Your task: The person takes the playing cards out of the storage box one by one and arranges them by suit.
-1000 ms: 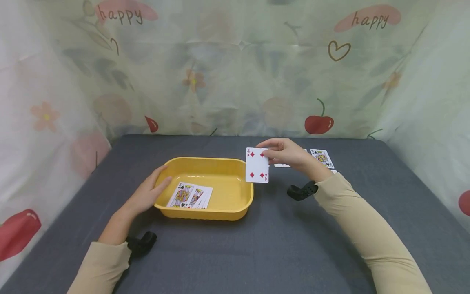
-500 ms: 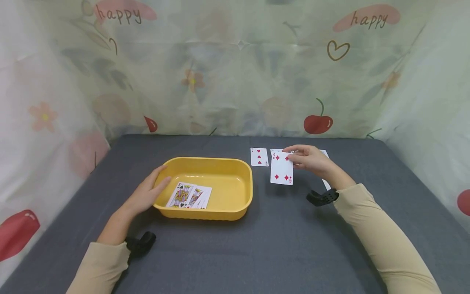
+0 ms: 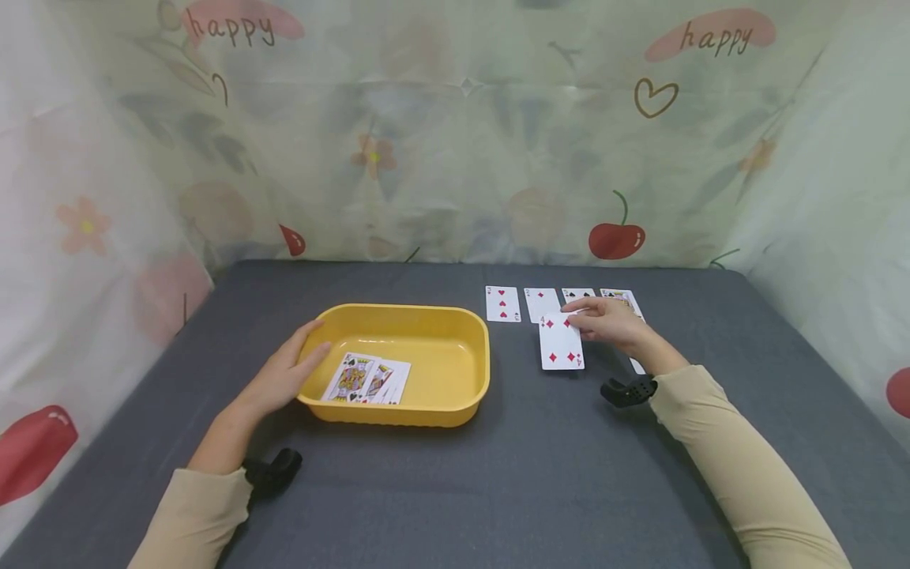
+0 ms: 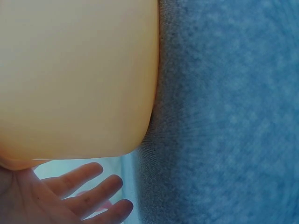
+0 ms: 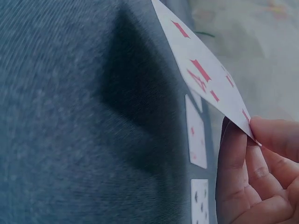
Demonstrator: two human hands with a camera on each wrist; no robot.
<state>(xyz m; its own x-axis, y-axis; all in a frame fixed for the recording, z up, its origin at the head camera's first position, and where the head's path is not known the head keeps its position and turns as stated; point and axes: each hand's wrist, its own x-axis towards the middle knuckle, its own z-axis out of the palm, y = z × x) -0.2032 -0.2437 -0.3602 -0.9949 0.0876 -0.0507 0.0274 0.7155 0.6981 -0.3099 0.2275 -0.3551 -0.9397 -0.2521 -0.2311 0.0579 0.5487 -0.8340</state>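
My right hand (image 3: 607,322) pinches a four of diamonds (image 3: 562,344) by its upper right corner. The thumb lies on the card's face and the fingers behind it. In the right wrist view the card (image 5: 205,70) slants above the cloth and casts a shadow. At the left end of a yellow plastic tub (image 3: 398,416) is my left hand (image 3: 284,365), thumb over the rim. Its straight, spread fingers (image 4: 91,193) show outside the wall in the left wrist view. Inside the tub lie several playing cards (image 3: 364,378), a king of spades uppermost at the left.
Beyond the held card, a row of face-up cards runs along the back: a three of hearts (image 3: 503,304), a diamond card (image 3: 542,304), a spade card (image 3: 577,295) and a face card (image 3: 622,299). Another card (image 3: 637,366) is partly hidden by my right hand. Patterned fabric (image 3: 455,158) hangs behind.
My right hand has carried the four of diamonds from beside the tub's right rim rightward, then lower toward the table in front of the back row. My left hand and the tub stay put.
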